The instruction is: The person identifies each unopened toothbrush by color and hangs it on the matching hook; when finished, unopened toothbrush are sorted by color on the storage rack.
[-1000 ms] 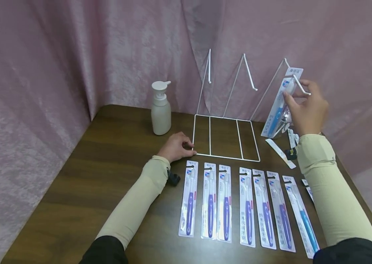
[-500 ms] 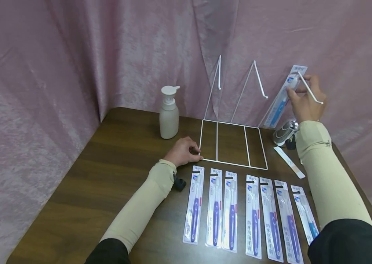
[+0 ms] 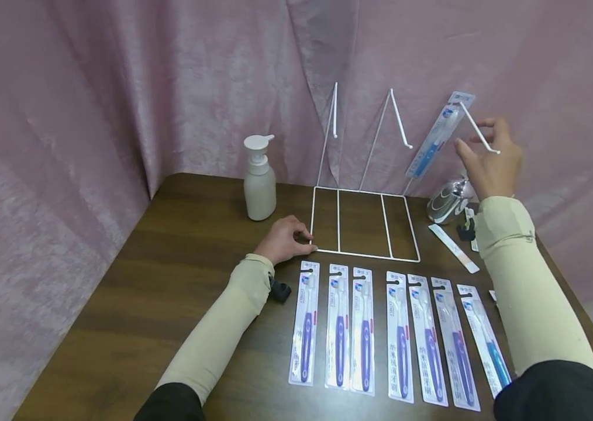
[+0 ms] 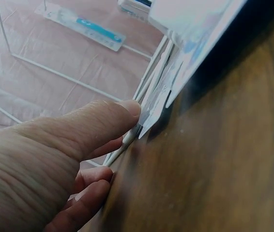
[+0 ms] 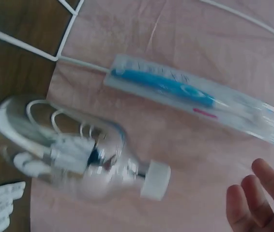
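My left hand pinches the front left corner of a white wire display rack; in the left wrist view, the thumb presses on the wire from above. On the rack's right hook hangs a packaged toothbrush with a blue handle, slanting along the upright wire. Just right of it is my right hand, behind the hook's front end, thumb and fingers spread with nothing between them. The right wrist view shows the toothbrush pack running up past the fingertips.
Several packaged toothbrushes lie in a row before the rack, mostly purple, one blue at the right. A pump bottle stands left. A shiny silver bottle and a white strip are at right. A pink curtain hangs behind.
My right hand has let go of the toothbrush pack, which has moved back along the hook and now hangs against the upright wire. The left hand keeps its grip on the rack corner.
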Tool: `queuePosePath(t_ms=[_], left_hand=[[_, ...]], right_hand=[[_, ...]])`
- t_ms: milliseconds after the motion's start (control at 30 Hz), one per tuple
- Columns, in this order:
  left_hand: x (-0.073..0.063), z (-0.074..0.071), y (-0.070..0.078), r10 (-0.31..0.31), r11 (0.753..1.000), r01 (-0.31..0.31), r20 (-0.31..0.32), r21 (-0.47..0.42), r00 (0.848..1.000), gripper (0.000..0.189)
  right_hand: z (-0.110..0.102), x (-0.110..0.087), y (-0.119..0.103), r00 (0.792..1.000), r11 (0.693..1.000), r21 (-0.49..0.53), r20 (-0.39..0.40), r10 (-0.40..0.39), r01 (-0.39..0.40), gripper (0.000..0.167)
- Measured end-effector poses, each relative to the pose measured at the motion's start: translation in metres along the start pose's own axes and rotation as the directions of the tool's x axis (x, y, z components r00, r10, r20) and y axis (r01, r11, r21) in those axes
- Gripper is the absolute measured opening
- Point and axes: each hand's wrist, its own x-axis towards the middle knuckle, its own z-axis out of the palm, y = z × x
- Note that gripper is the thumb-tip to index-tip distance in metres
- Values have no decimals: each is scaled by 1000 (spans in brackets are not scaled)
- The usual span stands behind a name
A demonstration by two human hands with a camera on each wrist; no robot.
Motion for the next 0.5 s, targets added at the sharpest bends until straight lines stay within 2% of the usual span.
queuePosePath(t_ms=[67, 133, 167, 233, 367, 500], left_hand=[[-2, -3, -3, -3, 1000, 3, 1, -4, 1000, 20], [-4, -5, -6, -7, 1000, 7, 1, 0, 1000, 20], [-5, -7, -7, -6, 1000, 6, -2, 3, 1000, 20], [-9, -15, -12, -18, 1000, 19, -16, 7, 1000, 21], [-17, -31, -18, -48, 999, 49, -36, 16, 998, 21], [-24, -44, -21, -70, 997, 71, -46, 23, 996, 22]], right_hand=[[-13, -15, 4, 999, 1000, -2, 36, -13, 13, 49], [-31, -33, 9, 992, 998, -45, 121, -30, 35, 45], [-41, -43, 13, 984, 996, -74, 176, -38, 52, 42], [-54, -61, 21, 952, 988, -100, 295, -83, 118, 36], [-73, -97, 48, 843, 961, -156, 526, -116, 230, 32], [-82, -126, 77, 716, 942, -220, 698, -29, 253, 42]])
